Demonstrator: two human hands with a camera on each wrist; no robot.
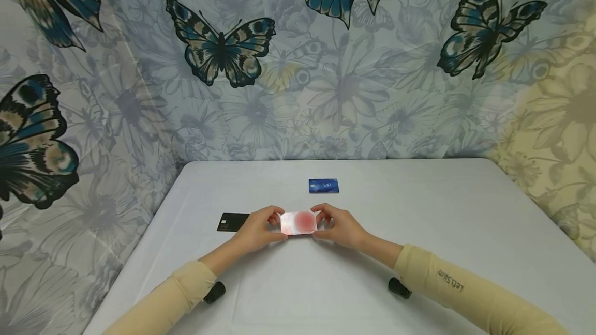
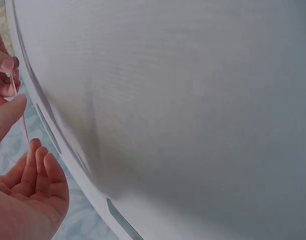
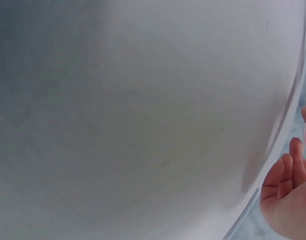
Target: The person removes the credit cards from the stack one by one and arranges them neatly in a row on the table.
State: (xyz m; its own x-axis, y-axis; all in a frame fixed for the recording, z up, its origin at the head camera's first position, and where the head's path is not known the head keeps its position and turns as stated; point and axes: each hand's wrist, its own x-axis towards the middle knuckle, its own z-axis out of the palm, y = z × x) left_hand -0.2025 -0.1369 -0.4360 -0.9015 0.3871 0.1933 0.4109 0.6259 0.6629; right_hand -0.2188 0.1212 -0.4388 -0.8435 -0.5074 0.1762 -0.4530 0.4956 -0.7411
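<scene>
Between both hands, a white card with a pink circle (image 1: 298, 223) is held up over the table, tilted toward the head camera. My left hand (image 1: 258, 227) pinches its left edge between thumb and fingers. At the opposite edge, my right hand (image 1: 341, 226) pinches it the same way. In the left wrist view the card (image 2: 24, 126) shows nearly edge-on between thumb and fingertips of the left hand (image 2: 32, 190). The right wrist view catches the right hand (image 3: 290, 195) at its right border, mostly cut off. A black card (image 1: 233, 222) lies partly hidden behind the left hand.
Beyond the hands lies a blue card (image 1: 324, 186) marked VIP. The white table (image 1: 419, 206) reaches back to a wall covering (image 1: 298, 107) with butterflies and flowers. A black object (image 1: 214, 292) sits by the left sleeve, another black object (image 1: 399, 288) by the right sleeve.
</scene>
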